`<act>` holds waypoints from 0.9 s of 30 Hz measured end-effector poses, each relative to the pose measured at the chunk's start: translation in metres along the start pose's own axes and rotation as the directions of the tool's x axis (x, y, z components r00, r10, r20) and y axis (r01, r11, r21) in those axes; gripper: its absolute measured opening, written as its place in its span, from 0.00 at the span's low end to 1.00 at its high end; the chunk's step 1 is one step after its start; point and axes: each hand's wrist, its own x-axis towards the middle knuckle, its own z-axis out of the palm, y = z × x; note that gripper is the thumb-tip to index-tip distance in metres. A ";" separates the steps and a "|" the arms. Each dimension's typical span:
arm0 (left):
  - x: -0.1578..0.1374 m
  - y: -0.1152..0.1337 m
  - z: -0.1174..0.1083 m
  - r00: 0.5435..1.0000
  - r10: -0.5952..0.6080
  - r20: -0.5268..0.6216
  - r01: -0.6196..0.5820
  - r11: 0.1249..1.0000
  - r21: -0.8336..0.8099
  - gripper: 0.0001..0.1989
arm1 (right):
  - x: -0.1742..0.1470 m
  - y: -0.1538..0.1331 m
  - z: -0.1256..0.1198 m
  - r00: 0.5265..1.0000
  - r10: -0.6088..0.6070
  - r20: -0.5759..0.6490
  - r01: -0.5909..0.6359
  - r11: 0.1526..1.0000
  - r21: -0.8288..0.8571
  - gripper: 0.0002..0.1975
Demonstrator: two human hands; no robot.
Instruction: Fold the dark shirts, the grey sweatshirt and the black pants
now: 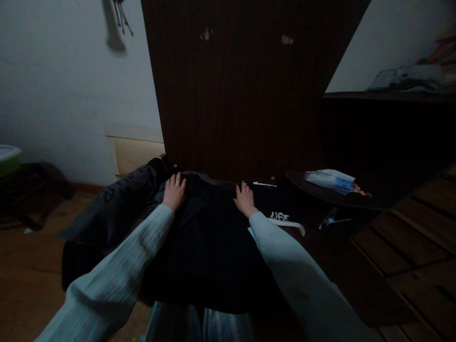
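A black garment (pixel 210 242) lies spread out in front of me, its far edge close to a dark wooden panel. My left hand (pixel 174 191) rests flat on its upper left part, fingers pointing away from me. On its upper right part lies my right hand (pixel 245 199), fingers stretched out. Under and beside the left arm is a bunched dark grey garment (pixel 117 204) with black lettering. To the right of my right hand, dark cloth with white print (pixel 280 216) and a white strip (pixel 285 223) shows. Dim light hides the folds.
The tall dark wooden panel (pixel 238 95) stands right behind the cloth. At right, a clear and blue plastic packet (pixel 331 180) lies on a dark curved shelf (pixel 299 183). Folded cloth (pixel 409 76) sits on a higher ledge. A green container (pixel 10 161) stands far left.
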 end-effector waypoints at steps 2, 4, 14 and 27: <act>-0.011 0.015 0.010 0.995 0.096 -0.019 -0.096 0.994 -0.046 0.24 | -0.011 -0.012 0.006 0.995 -0.100 -0.027 0.100 0.995 0.017 0.27; -0.023 0.030 0.022 0.990 0.142 0.010 -0.140 0.984 -0.106 0.23 | -0.022 -0.021 0.013 0.987 -0.160 0.027 0.157 0.984 0.085 0.25; -0.024 0.028 0.054 0.980 0.165 0.112 -0.121 0.939 -0.321 0.25 | -0.022 -0.010 0.024 0.963 -0.140 0.231 0.096 0.977 0.190 0.28; -0.140 -0.045 -0.035 0.913 -0.265 0.311 0.316 0.940 -0.127 0.21 | -0.020 -0.010 0.030 0.959 -0.124 0.253 0.081 0.981 0.175 0.28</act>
